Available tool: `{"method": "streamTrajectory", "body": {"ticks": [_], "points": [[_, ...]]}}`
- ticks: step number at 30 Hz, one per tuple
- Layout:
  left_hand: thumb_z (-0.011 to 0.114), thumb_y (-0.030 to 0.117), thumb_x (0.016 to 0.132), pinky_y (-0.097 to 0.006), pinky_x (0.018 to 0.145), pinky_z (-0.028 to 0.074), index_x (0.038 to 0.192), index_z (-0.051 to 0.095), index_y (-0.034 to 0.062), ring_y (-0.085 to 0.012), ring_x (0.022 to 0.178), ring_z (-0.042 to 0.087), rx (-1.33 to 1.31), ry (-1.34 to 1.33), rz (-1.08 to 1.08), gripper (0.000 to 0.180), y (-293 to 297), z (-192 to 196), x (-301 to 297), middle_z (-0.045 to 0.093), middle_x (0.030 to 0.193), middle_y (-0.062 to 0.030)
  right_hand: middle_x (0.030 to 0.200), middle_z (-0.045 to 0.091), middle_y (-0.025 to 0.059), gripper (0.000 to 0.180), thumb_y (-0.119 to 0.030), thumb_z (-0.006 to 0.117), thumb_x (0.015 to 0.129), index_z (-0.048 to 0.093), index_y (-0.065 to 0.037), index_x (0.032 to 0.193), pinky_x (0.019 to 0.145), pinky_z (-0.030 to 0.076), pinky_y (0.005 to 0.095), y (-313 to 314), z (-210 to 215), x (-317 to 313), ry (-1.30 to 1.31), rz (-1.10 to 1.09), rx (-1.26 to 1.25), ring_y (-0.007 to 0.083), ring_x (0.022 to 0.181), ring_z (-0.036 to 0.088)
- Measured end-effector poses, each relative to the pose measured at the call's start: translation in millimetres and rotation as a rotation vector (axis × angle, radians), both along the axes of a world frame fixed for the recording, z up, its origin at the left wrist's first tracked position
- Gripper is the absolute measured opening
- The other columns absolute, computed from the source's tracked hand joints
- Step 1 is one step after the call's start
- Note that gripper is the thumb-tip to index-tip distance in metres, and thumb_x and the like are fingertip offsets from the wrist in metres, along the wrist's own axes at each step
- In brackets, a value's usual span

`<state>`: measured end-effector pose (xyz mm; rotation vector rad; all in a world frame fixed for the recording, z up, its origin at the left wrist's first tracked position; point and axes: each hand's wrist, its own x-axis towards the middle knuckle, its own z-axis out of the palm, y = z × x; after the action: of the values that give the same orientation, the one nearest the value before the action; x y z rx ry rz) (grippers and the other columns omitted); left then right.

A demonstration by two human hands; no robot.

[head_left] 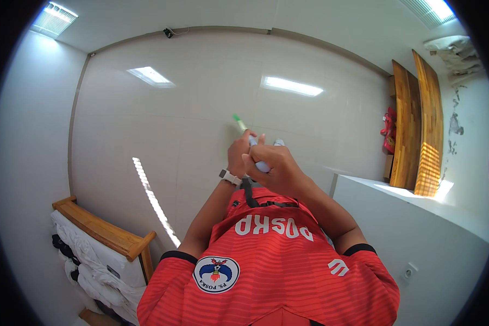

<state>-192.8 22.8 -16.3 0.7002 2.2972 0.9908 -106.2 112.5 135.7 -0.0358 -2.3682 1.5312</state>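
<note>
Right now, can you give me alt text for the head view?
Both hands, left hand and right hand, hold a slim white pen-like tool with a green tip above a glossy pale tiled floor. A red striped jersey fills the lower frame.

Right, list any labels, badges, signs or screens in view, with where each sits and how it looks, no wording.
Round badge: on the red shirt's chest, lower middle; white circle, blue shape, small red figure.
White lettering: across the shirt, higher up in the picture; blocky letters on red.
Small white logo: on the shirt, right of the badge; angular mark.
Wall socket: white square plate, lower right wall.
No screens, packages or signs show.
</note>
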Motion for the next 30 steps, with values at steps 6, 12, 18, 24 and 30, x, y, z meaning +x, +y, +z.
{"method": "streamTrajectory", "body": {"ticks": [6, 12, 18, 24, 30], "points": [[0.066, 0.051, 0.083, -0.047, 0.067, 0.053, 0.101, 0.054, 0.0021, -0.0386, 0.082, 0.066, -0.219, 0.203, 0.037, 0.053, -1.9, -45.0, -16.5, 0.067, 0.088, -0.0207, 0.058, 0.044, 0.0153, 0.027, -0.005, 0.062, 0.088, 0.045, 0.001, 0.068, 0.046, 0.036, 0.034, 36.2, -76.2, -8.3, -0.069, -0.103, -0.154, 0.0283, 0.049, 0.034], [0.065, 0.034, 0.086, -0.046, 0.072, 0.053, 0.122, 0.042, -0.0021, -0.0419, 0.086, 0.065, -0.051, 0.122, -0.074, 0.056, 36.9, -128.9, -16.6, 0.067, 0.093, -0.0238, 0.056, 0.039, 0.0141, 0.027, -0.005, 0.061, 0.088, 0.046, 0.003, 0.067, 0.046, 0.033, 0.0322, 66.6, -97.4, -21.4, -0.074, -0.191, -0.123, 0.0182, 0.049, 0.03], [0.061, 0.019, 0.088, -0.037, 0.089, 0.048, 0.133, 0.039, -0.0024, -0.0322, 0.107, 0.061, 0.411, -0.07, -0.353, 0.054, 114.5, -103.3, 22.3, 0.062, 0.112, -0.0224, 0.061, 0.051, 0.0197, 0.02, -0.002, 0.062, 0.084, 0.05, 0.005, 0.071, 0.052, 0.043, 0.0336, 128.6, -113.9, -8.2, 0.017, -0.262, 0.003, 0.0305, 0.051, 0.049], [0.062, 0.016, 0.087, -0.038, 0.088, 0.048, 0.11, 0.055, -0.0011, -0.0303, 0.098, 0.063, 0.272, -0.297, -0.533, 0.029, 133.0, -105.0, 26.6, 0.065, 0.106, -0.0183, 0.065, 0.057, 0.02, 0.011, -0.002, 0.063, 0.079, 0.055, 0.003, 0.073, 0.058, 0.047, 0.0408, 167.4, -150.6, -2.5, -0.22, -0.108, 0.097, 0.0373, 0.064, 0.061], [0.065, 0.032, 0.088, -0.037, 0.08, 0.05, 0.119, 0.053, 0.0021, -0.0293, 0.09, 0.066, 0.006, -0.402, -0.31, 0.045, 148.8, -70.2, 30.8, 0.068, 0.1, -0.0159, 0.069, 0.059, 0.0219, 0.013, -0.008, 0.061, 0.077, 0.055, 0.002, 0.071, 0.064, 0.049, 0.0464, 207.8, -222.3, -4.1, -0.262, -0.09, 0.298, 0.0409, 0.068, 0.06]]}}
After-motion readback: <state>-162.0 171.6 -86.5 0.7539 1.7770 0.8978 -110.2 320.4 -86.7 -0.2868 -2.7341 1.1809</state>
